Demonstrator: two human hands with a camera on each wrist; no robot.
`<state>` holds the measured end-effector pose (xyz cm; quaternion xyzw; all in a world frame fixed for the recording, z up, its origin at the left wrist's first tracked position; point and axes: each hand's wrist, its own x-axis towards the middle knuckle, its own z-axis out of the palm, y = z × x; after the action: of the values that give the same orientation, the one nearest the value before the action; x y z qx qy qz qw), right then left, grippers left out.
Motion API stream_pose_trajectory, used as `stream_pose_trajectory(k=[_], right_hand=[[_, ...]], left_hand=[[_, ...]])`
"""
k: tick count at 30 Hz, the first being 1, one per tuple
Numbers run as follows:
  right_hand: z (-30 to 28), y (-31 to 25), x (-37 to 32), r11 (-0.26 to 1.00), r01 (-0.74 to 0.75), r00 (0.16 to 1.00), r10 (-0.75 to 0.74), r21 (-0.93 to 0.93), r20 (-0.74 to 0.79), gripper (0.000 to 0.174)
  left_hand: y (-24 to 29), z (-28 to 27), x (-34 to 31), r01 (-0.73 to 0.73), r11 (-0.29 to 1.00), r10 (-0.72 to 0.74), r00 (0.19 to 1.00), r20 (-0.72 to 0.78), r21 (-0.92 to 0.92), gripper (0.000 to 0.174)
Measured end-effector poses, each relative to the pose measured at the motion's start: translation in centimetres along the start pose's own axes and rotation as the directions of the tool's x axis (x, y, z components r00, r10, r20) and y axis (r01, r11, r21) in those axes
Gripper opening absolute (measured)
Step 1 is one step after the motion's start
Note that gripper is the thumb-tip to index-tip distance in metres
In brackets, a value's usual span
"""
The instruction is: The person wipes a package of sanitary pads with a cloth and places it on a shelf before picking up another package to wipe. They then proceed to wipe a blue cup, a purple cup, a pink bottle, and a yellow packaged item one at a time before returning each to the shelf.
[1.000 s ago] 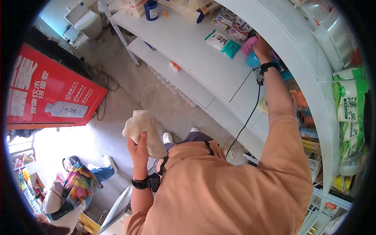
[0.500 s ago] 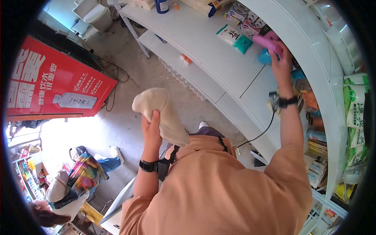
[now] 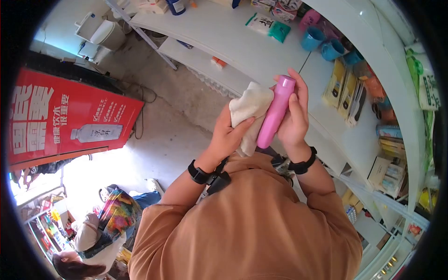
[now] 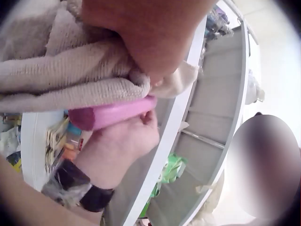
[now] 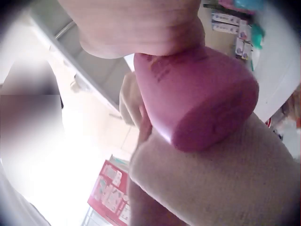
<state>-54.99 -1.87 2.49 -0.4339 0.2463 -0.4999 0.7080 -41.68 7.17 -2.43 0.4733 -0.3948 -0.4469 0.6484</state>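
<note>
In front of the torso, my left hand (image 3: 226, 135) grips a folded cream cloth (image 3: 250, 103), its thumb lying across the front. My right hand (image 3: 295, 123) holds a pink bottle (image 3: 276, 112) with a cap at its upper end, fingers behind it and thumb at its side. Bottle and cloth are side by side, the bottle tilted. From the left wrist, the thick ribbed folds of the cloth (image 4: 70, 66) lie along the bottle (image 4: 117, 114). The right wrist view shows the flat base of the bottle (image 5: 214, 117) against the cloth (image 5: 211, 174).
On the white shelf (image 3: 219, 35) are a salt packet (image 3: 268, 27), blue cups (image 3: 312, 38), another pink item (image 3: 310, 19) and yellow-backed packs (image 3: 343, 88). A red sign (image 3: 74, 116) stands left. Another person (image 3: 100, 228) is at lower left.
My right hand has brought the pink bottle from the shelf back toward the body. My left hand has moved right with the cloth, so the two now meet.
</note>
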Motion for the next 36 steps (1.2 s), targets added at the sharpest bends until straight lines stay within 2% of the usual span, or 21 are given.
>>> stream_pose_trajectory(k=[2, 3, 4, 6, 10, 11, 12, 13, 14, 15, 18, 20, 21, 22, 25, 26, 28, 32, 34, 35, 36], right_hand=[[-0.2, 1.4, -1.0, 0.935, 0.272, 0.959, -0.244, -0.226, 0.143, 0.062], [-0.3, 1.9, -1.4, 0.871, 0.315, 0.949, -0.276, -0.377, 0.155, 0.06], [0.0, 2.4, -2.0, 0.869, 0.312, 0.95, -0.28, -0.384, 0.139, 0.06], [0.9, 3.0, -2.8, 0.749, 0.353, 0.926, -0.365, -0.561, 0.096, 0.057], [0.7, 0.9, -2.9, 0.748, 0.381, 0.912, -0.402, -0.543, 0.085, 0.054], [0.4, 0.9, -2.2, 0.827, 0.432, 0.893, -0.448, -0.36, 0.043, 0.05], [0.6, -0.2, -2.0, 0.819, 0.439, 0.889, -0.455, -0.37, 0.047, 0.05], [1.0, -2.2, -1.7, 0.863, 0.408, 0.89, -0.448, -0.298, -0.08, 0.048], [1.4, -3.8, -1.4, 0.898, 0.384, 0.882, -0.426, -0.216, -0.202, 0.046], [1.6, -4.9, -1.1, 0.89, 0.365, 0.858, -0.435, -0.272, -0.273, 0.045], [1.5, -4.1, -1.4, 0.941, 0.275, 0.908, -0.322, -0.197, -0.269, 0.047], [2.7, -1.9, -2.6, 0.96, 0.208, 0.951, -0.244, -0.189, -0.192, 0.049], [2.1, 1.5, -3.8, 0.794, 0.377, 0.897, -0.441, -0.477, -0.024, 0.051], [3.3, 1.3, -3.9, 0.807, 0.469, 0.874, -0.482, -0.358, 0.057, 0.053], [3.1, -0.6, -2.6, 0.874, 0.429, 0.902, -0.427, -0.227, 0.059, 0.053], [3.1, -1.4, -1.7, 0.909, 0.4, 0.914, -0.406, -0.116, -0.024, 0.052], [2.7, -2.9, -0.3, 0.927, 0.375, 0.922, -0.372, 0.001, -0.104, 0.051], [1.8, -3.1, 0.5, 0.968, 0.236, 0.958, -0.217, 0.083, -0.189, 0.051], [1.7, -1.8, -1.1, 0.995, 0.072, 0.992, -0.065, 0.064, -0.106, 0.051], [1.7, -0.8, -1.7, 0.983, 0.137, 0.987, -0.146, -0.124, -0.066, 0.048], [1.5, -0.4, -1.8, 0.983, 0.136, 0.987, -0.145, -0.124, -0.068, 0.048]], left_hand=[[0.6, 0.3, 0.4, -0.065, 0.993, 0.065, 0.998, 0.003, 0.101, 0.031], [1.0, 0.3, 0.7, -0.126, 0.969, 0.13, 0.991, -0.005, 0.215, 0.029], [1.3, 0.3, 1.0, -0.187, 0.928, 0.199, 0.98, -0.003, 0.323, 0.028], [1.9, 0.5, 1.6, -0.213, 0.927, 0.22, 0.975, 0.012, 0.307, 0.028], [2.7, 0.5, 0.9, -0.313, 0.895, 0.288, 0.95, 0.123, 0.318, 0.032], [2.9, 0.2, 0.6, -0.318, 0.896, 0.293, 0.948, 0.126, 0.308, 0.032], [3.2, -0.2, 0.3, -0.32, 0.876, 0.243, 0.939, 0.243, 0.36, 0.035], [3.4, -0.5, 0.0, -0.33, 0.851, 0.186, 0.917, 0.352, 0.41, 0.037], [3.5, -0.6, -0.4, -0.34, 0.852, 0.199, 0.914, 0.353, 0.398, 0.037], [3.6, -0.6, -0.7, -0.322, 0.863, 0.175, 0.913, 0.368, 0.389, 0.038], [4.4, -0.3, -0.7, -0.304, 0.871, 0.155, 0.915, 0.373, 0.385, 0.039], [4.9, -0.2, -0.1, -0.334, 0.854, 0.248, 0.935, 0.252, 0.399, 0.035], [4.1, -0.8, 1.2, -0.288, 0.91, 0.231, 0.95, 0.212, 0.297, 0.032], [4.2, -1.0, 1.5, -0.302, 0.907, 0.248, 0.946, 0.207, 0.295, 0.032], [4.7, -1.5, 1.2, -0.125, 0.985, 0.097, 0.97, 0.222, 0.119, 0.028], [4.6, -1.8, 0.8, -0.127, 0.984, 0.098, 0.971, 0.219, 0.122, 0.028], [4.1, -2.1, 0.0, 0.274, 0.961, -0.251, 0.915, 0.315, -0.031, 0.031], [2.2, -0.9, -0.8, 0.21, 0.967, -0.159, 0.942, 0.297, -0.147, 0.034], [2.4, -0.5, 0.0, 0.27, 0.92, -0.235, 0.96, 0.152, -0.282, 0.034], [2.6, -0.6, 0.5, 0.271, 0.92, -0.236, 0.96, 0.152, -0.283, 0.034], [2.9, -0.8, 1.0, 0.27, 0.924, -0.229, 0.958, 0.173, -0.271, 0.034]])
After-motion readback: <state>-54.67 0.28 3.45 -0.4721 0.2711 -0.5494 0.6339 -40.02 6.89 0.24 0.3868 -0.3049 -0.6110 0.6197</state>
